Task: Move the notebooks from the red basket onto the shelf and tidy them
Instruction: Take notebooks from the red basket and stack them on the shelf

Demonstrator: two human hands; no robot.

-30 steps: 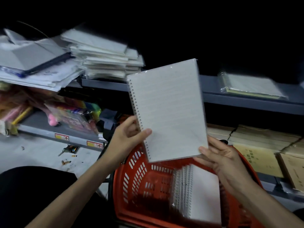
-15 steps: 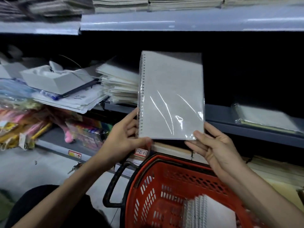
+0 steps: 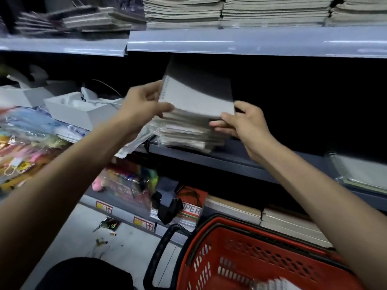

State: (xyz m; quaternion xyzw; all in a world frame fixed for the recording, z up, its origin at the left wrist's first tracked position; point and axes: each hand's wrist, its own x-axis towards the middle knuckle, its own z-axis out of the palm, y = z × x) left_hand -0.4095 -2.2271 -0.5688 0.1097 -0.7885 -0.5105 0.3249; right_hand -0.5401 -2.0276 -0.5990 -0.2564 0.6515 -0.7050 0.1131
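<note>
Holding: a spiral notebook (image 3: 196, 97) gripped by both hands, its near edge on the stack (image 3: 186, 130)
Left hand (image 3: 142, 105): pinching the spiral-side corner
Right hand (image 3: 247, 122): fingers under the right corner, thumb on top
Stack: on the grey shelf (image 3: 230, 160)
Red basket (image 3: 251, 258): below, something white inside, perhaps more notebooks, blurred

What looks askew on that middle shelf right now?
The stack of wrapped notebooks is uneven, edges staggered and jutting past the shelf lip. The spiral notebook held over it is tilted, not yet flat.
</note>
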